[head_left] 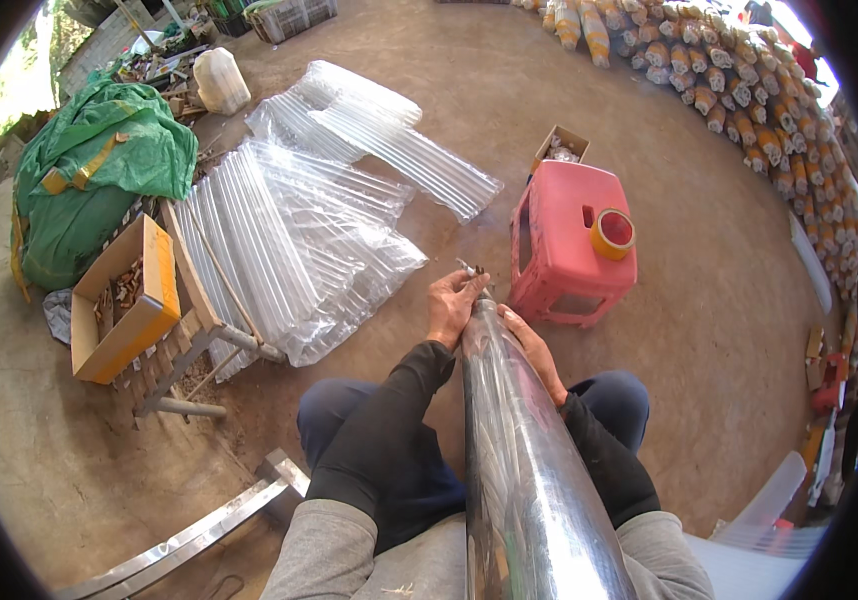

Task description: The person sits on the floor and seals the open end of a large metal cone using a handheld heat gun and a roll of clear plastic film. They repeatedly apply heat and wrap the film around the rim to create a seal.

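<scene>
My left hand [452, 305] pinches the far tip of the roll [524, 470], which runs lengthwise from my lap; right hand [529, 345] cups it just below.

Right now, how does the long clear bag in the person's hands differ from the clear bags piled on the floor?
The held bag is stuffed round and angled up across the lap; the piled bags lie flat and limp on the floor. The held bag's end is gathered by the left hand, with the right hand on its side; nobody touches the piled bags. Both are long, clear, glossy plastic.

Yellow-sided cardboard box [119, 300] left; small carton [560, 147] behind stool.
</scene>
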Demonstrator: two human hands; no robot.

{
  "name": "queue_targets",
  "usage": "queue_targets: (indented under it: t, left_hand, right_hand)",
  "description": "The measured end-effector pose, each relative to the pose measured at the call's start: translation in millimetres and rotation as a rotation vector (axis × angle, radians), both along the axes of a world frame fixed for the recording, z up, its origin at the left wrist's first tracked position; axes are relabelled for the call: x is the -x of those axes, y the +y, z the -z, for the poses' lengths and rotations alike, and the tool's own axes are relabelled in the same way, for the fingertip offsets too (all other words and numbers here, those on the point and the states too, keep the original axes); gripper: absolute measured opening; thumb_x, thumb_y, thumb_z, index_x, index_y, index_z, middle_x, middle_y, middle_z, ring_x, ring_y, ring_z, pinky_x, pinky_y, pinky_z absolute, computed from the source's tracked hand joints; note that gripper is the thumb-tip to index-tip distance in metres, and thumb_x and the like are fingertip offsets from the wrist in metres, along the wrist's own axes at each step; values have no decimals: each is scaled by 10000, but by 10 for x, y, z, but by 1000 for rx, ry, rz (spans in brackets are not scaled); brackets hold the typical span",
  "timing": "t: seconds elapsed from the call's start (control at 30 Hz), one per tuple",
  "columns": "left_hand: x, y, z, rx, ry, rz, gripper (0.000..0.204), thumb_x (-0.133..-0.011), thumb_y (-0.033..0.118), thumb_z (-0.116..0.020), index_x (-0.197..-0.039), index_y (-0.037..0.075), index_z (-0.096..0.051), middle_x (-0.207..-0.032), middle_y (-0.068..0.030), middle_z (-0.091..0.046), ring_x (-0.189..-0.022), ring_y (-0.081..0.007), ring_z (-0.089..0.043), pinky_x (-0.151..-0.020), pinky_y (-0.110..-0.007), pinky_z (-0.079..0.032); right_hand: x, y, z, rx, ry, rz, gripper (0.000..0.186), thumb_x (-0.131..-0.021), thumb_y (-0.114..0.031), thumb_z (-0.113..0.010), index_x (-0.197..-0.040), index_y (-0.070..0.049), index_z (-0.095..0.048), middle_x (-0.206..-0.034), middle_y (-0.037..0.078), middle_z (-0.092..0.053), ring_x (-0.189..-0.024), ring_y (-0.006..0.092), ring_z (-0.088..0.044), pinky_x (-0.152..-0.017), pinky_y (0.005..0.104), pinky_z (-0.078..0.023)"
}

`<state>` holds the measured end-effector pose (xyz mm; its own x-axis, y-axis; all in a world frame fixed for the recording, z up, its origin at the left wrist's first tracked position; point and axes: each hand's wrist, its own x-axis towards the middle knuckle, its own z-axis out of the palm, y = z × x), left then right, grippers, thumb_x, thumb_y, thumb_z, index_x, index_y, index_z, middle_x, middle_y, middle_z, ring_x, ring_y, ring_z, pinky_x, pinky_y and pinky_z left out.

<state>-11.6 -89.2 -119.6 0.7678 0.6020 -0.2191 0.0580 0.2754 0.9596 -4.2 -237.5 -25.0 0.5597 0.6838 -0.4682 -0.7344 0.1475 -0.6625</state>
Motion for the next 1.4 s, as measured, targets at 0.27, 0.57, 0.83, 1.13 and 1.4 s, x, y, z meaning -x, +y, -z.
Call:
queue_targets:
  t: [0.27,0.57,0.83,1.13,1.4]
  left_hand:
    - [-9,-3,10,-11,-30,8,194,-838,183,-737,-843,-3,-682,-675,36,-571,-585,-42,-455,-511,-224,-356]
    - [-23,7,60,8,-23,-8,194,-834,183,-738,-829,-1,-678,-671,37,-566,-587,-42,-453,-510,-227,-356]
    - [-28,19,90,-13,-18,0,208,-833,190,-740,-844,-9,-679,-685,26,-584,-597,-48,-464,-522,-228,-371]
    - [-14,3,33,-12,-36,-3,216,-828,190,-747,-887,-9,-691,-696,25,-601,-598,-46,-478,-526,-220,-379]
    - [-9,11,6,-11,0,14,195,-831,181,-740,-885,0,-690,-702,24,-607,-600,-46,-483,-528,-221,-384]
  right_hand:
    - [20,1,-28,55,-16,37,456,-1014,-243,-438,-1389,15,-419,-1336,62,-495,-1199,137,-475,-1034,237,-345]
    - [14,14,3,25,26,33,453,-1009,-273,-449,-1372,-2,-435,-1288,55,-516,-1127,129,-508,-991,239,-385]
    - [21,9,60,4,20,55,436,-1004,-284,-465,-1356,-27,-449,-1205,47,-555,-1013,115,-552,-915,242,-440]
    - [3,8,170,-61,55,66,390,-1006,-288,-463,-1311,-44,-474,-1093,25,-598,-892,98,-575,-840,250,-475]
    - [6,-12,130,-86,58,38,416,-1009,-294,-459,-1337,-37,-455,-1134,28,-584,-932,98,-569,-861,249,-468]
